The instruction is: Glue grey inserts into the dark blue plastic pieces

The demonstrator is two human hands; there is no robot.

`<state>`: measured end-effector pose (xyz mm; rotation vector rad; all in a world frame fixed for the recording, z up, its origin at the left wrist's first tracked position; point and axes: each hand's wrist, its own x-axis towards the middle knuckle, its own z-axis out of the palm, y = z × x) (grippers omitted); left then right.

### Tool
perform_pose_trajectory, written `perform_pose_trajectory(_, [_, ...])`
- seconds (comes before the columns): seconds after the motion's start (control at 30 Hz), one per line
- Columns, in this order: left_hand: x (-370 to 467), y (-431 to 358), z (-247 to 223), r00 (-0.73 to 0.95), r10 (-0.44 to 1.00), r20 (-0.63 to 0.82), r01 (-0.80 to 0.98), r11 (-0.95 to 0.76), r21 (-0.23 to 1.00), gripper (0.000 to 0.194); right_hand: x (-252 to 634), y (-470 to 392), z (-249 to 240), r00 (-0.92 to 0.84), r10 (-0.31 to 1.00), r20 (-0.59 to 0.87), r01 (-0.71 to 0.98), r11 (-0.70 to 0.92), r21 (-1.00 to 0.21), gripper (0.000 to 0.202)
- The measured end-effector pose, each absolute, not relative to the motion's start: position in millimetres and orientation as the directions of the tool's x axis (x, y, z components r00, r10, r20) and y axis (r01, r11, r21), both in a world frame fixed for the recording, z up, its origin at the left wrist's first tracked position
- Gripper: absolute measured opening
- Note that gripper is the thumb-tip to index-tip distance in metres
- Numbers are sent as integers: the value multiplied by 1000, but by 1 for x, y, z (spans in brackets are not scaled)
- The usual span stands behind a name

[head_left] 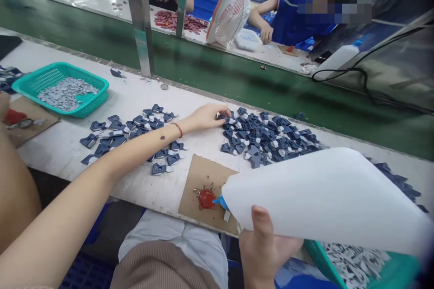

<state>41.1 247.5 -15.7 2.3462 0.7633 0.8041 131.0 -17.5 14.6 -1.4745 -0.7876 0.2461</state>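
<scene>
My right hand grips a large white squeeze bottle, tilted so its blue nozzle points left. The nozzle's tip meets a round red piece on a brown cardboard sheet. My left hand stretches to the left edge of a heap of dark blue plastic parts with pale tabs. Its thumb and fingers close around one dark blue part there. Under and around my left forearm lies a looser group of similar parts.
At left, a green basket holds small pale pieces. Another green basket sits low at right, partly behind the bottle. A metal post and green divider edge the table. Co-workers' hands are beyond, near reddish parts.
</scene>
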Motion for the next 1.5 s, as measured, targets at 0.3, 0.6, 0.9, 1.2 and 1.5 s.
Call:
perform_pose_trajectory(0.3, [31,213,-19,714,635,295,345,-686,641,34,127,-11,11,746,569,346,270,216,-938,52])
perform_pose_trajectory(0.6, [17,201,-20,674,691,263,368,-622,692,29,123,-11,14,747,596,296,244,168,-955,55])
perform_pose_trajectory(0.9, [17,189,-20,683,679,270,321,-611,723,29,122,-10,12,730,620,286,235,165,-958,61])
perform_pose_trajectory(1.2, [11,171,7,563,758,329,296,-557,776,22,122,-11,12,730,629,266,217,156,-964,59])
perform_pose_trajectory(1.5, [-13,134,62,565,821,75,235,-247,940,32,137,-19,9,672,641,371,369,145,-918,66])
